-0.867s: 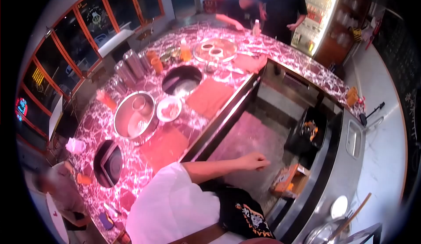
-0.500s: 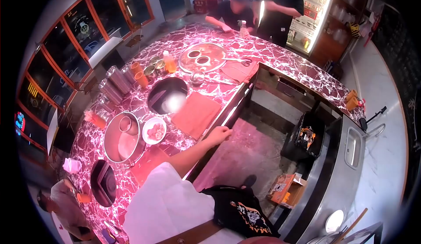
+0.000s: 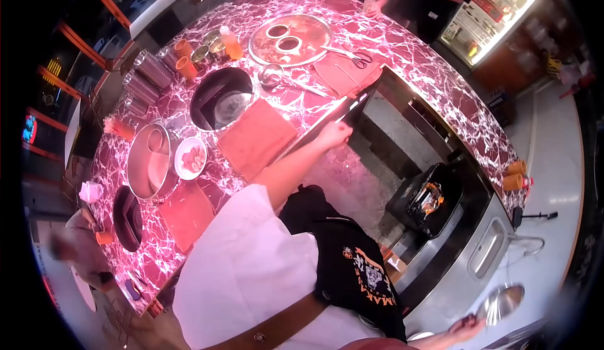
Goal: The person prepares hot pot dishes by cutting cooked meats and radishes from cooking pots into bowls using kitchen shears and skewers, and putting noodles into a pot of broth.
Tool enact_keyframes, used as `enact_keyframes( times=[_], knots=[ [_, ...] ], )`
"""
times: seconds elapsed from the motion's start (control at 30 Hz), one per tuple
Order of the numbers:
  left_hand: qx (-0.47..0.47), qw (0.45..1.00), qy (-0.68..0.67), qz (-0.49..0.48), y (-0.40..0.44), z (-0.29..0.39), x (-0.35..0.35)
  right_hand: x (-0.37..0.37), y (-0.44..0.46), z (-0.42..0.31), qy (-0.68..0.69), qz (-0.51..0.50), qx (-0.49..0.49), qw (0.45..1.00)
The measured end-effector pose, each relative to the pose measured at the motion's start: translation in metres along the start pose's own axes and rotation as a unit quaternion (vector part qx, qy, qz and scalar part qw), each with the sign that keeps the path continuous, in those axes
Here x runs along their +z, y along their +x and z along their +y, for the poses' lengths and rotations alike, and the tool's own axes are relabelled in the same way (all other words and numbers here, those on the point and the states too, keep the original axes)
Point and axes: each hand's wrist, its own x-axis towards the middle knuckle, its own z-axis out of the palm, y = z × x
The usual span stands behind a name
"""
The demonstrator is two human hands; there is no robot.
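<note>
My left hand [image 3: 335, 135] is over the inner edge of the marbled counter, its fingers curled together with nothing visible in them. Near it lie a reddish cloth [image 3: 257, 138] and, farther up, a ladle [image 3: 272, 75] beside another folded cloth [image 3: 346, 72]. At the bottom right, my right hand [image 3: 467, 328] has its fingers closed at the edge of a shiny round metal bowl [image 3: 503, 304], tilted above the steel worktop. The fingers are partly blurred.
A large metal pot [image 3: 139, 169], a white plate of food [image 3: 190, 158] and a round tray [image 3: 311, 24] stand on the counter [image 3: 415, 54]. A black bin [image 3: 412, 200] and a sink [image 3: 487, 249] are at right. People are at the far side and lower left.
My left hand has moved forward along the counter's inner edge. My right hand has come into view with the metal bowl. The view has turned, and my body has shifted forward.
</note>
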Motion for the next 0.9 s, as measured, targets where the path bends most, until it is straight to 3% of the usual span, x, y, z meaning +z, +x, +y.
enact_keyframes(
  times=[0.03,0.17,0.2,0.23,0.27,0.3,0.33,0.37,0.4,0.43,0.53,0.73,0.8,0.83,0.9],
  knots=[
    [-0.064,0.993,-0.093,-0.011,0.031,0.014,-0.003,0.053,0.001,0.01,0.025,-0.058,-0.023,0.998],
    [-0.084,0.99,-0.047,0.1,0.181,-0.009,-0.007,0.207,0.023,0.098,-0.048,-0.25,0.064,0.965],
    [-0.058,0.993,0.015,0.102,0.196,0.009,-0.019,0.243,0.014,0.116,-0.06,-0.27,0.084,0.957],
    [-0.137,0.984,-0.002,0.111,0.215,0.009,-0.017,0.282,0.001,0.13,-0.068,-0.292,0.097,0.949],
    [-0.124,0.987,-0.009,0.102,0.269,-0.033,-0.004,0.323,-0.008,0.146,-0.073,-0.313,0.114,0.94],
    [0.067,0.944,0.28,0.164,0.364,-0.148,0.031,0.357,-0.017,0.161,-0.081,-0.334,0.132,0.93],
    [-0.079,0.974,0.16,0.141,0.31,-0.088,-0.003,0.383,-0.025,0.177,-0.075,-0.363,0.15,0.917],
    [-0.162,0.966,0.132,0.15,0.289,-0.067,-0.014,0.411,-0.031,0.194,-0.068,-0.393,0.17,0.901],
    [-0.152,0.963,0.154,0.163,0.286,-0.079,-0.016,0.441,-0.036,0.208,-0.093,-0.422,0.173,0.885],
    [-0.257,0.95,0.128,0.127,0.263,-0.022,-0.036,0.469,-0.042,0.218,-0.118,-0.445,0.178,0.87],
    [-0.275,0.93,0.217,0.113,0.293,-0.047,-0.02,0.552,-0.057,0.245,-0.188,-0.541,0.163,0.803],
    [-0.359,0.922,0.107,0.101,0.296,-0.041,-0.035,0.71,-0.097,0.276,-0.308,-0.656,0.109,0.681],
    [-0.253,0.945,0.168,0.119,0.294,-0.061,-0.03,0.757,-0.109,0.307,-0.287,-0.671,0.138,0.67],
    [-0.275,0.938,0.162,0.133,0.289,-0.066,-0.031,0.779,-0.115,0.319,-0.291,-0.686,0.138,0.653],
    [-0.231,0.942,-0.168,0.176,0.255,-0.076,-0.032,0.814,-0.124,0.364,-0.237,-0.739,0.113,0.62]
  ],
)
